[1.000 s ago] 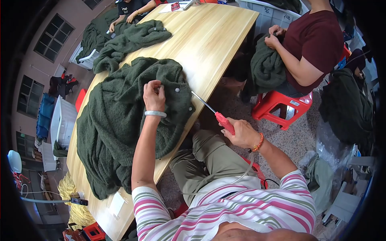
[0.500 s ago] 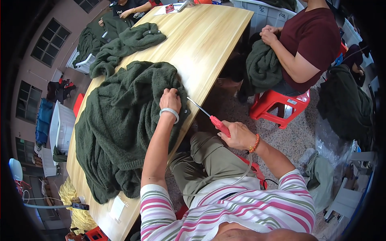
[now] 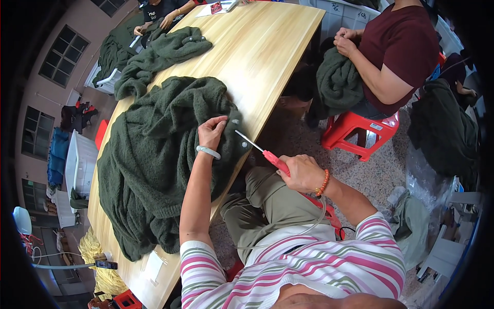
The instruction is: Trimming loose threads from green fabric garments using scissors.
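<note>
A dark green knit garment point(image 3: 149, 149) lies heaped on the near part of the wooden table. Along its right edge sit two small shiny buttons point(image 3: 244, 144). My left hand point(image 3: 211, 133), with a pale bangle at the wrist, is over this edge, fingers pinched together beside the upper button; what they pinch is hidden. In my right hand point(image 3: 304, 174) is a red-handled tool with a thin metal shaft point(image 3: 277, 162). Its tip points up and left, near the buttons and apart from my left hand. A pale cord trails below my right hand.
The table point(image 3: 257, 46) carries another green garment point(image 3: 172, 49) farther off. At the right, a person in maroon point(image 3: 396, 56) sits on a red stool point(image 3: 360, 136) with green knitwear. Another person's hands point(image 3: 167, 20) work at the far left. White bins point(image 3: 81, 162) stand left of the table.
My left hand has shifted slightly up and turned, its fingers now pinched, and the buttons show more. The tool in my right hand has moved slightly left and down.
</note>
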`<action>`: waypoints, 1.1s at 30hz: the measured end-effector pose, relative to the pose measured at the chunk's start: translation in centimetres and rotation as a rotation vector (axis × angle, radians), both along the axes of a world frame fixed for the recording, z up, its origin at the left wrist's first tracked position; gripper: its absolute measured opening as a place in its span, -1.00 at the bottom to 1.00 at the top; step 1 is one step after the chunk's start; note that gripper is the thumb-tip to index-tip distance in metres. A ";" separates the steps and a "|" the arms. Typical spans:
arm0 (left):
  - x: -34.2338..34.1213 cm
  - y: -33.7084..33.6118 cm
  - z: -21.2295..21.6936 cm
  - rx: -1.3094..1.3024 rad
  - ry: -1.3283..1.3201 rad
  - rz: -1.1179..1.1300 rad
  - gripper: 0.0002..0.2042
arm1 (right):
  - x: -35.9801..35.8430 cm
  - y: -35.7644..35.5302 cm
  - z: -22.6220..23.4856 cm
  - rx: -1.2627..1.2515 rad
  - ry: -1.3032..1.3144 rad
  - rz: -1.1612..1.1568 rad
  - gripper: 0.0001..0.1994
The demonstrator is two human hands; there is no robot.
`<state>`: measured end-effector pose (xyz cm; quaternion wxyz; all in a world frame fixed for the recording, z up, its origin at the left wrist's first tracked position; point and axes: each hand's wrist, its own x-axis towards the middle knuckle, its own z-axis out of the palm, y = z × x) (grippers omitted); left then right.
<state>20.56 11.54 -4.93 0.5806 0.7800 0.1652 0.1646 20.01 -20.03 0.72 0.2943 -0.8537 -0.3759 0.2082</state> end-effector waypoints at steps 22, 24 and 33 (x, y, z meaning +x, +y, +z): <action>-3.1 -11.9 3.6 1.066 -0.051 -0.126 -0.86 | 0.7 -3.4 -2.9 0.165 0.095 -0.121 -0.72; -2.3 -11.5 2.6 1.113 -0.018 -0.067 -0.86 | 0.7 -3.7 -3.0 0.172 0.115 -0.120 -0.72; 0.5 -4.5 0.9 1.017 0.193 0.071 -0.92 | 0.3 -3.1 -1.8 0.065 0.097 -0.038 -0.72</action>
